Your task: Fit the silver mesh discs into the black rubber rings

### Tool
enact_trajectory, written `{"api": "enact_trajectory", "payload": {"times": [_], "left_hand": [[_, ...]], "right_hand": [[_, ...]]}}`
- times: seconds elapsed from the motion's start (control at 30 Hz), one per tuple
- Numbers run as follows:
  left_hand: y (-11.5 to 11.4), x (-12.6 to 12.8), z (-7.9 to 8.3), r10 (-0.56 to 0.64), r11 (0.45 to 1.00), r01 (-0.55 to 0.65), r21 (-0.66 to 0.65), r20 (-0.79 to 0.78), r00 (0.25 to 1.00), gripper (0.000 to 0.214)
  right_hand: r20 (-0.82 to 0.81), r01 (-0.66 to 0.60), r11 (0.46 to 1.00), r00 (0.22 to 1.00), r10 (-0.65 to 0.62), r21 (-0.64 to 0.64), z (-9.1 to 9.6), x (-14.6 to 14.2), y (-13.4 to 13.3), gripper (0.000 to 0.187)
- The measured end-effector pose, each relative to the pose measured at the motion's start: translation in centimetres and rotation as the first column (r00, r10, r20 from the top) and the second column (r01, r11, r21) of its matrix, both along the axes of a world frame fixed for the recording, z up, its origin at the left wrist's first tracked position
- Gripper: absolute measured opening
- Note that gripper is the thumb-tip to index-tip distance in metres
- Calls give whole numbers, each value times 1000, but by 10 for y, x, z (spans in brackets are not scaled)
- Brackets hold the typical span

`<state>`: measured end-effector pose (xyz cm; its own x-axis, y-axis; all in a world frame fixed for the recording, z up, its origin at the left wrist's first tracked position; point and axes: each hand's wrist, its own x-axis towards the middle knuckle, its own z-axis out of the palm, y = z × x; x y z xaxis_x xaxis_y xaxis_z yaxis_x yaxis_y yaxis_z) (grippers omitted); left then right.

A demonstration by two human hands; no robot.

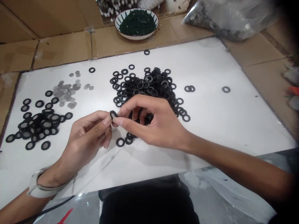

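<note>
Between my two hands, above the white board, is a black rubber ring (113, 114), tilted on edge. My left hand (90, 132) pinches its left side between thumb and forefinger. On the other side, the thumb and forefinger of my right hand (156, 121) close on the same ring. Whether a disc sits inside it I cannot tell for sure. Behind my right hand lies a big heap of black rings (149, 85), partly hidden by it. Small grey mesh discs (65, 91) lie loose at the left. Nearer the left edge is a pile of rings with grey discs in them (40, 123).
The white board (210, 124) lies on cardboard (63, 51). A patterned plate (136, 36) of dark green bits stands at the back. A clear plastic bag (233, 21) of grey pieces sits at back right. Several stray rings lie around, one far right (226, 89).
</note>
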<state>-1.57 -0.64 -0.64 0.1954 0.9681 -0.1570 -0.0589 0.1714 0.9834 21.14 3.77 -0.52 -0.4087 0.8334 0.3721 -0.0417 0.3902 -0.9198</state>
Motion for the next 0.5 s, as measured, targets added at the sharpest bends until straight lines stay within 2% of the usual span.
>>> {"api": "enact_trajectory", "payload": {"times": [0.17, 0.27, 0.37, 0.5], "left_hand": [[-5, -3, -5, 68, 996, -60, 72, -114, 991, 17], [-8, -4, -8, 171, 971, -129, 200, -207, 963, 15], [-9, -2, -8, 220, 942, -139, 305, -250, 943, 12], [-10, 1, -6, 218, 943, -127, 308, -282, 934, 8]], "right_hand": [[30, 26, 999, 999, -27, 40, 0, 1, 0, 10], [44, 41, 996, 998, -45, 84, 0, 1, -1, 9], [72, 74, 987, 994, -85, 143, 1, 1, -2, 8], [158, 112, 979, 978, -139, 169, 2, 0, -3, 8]]}}
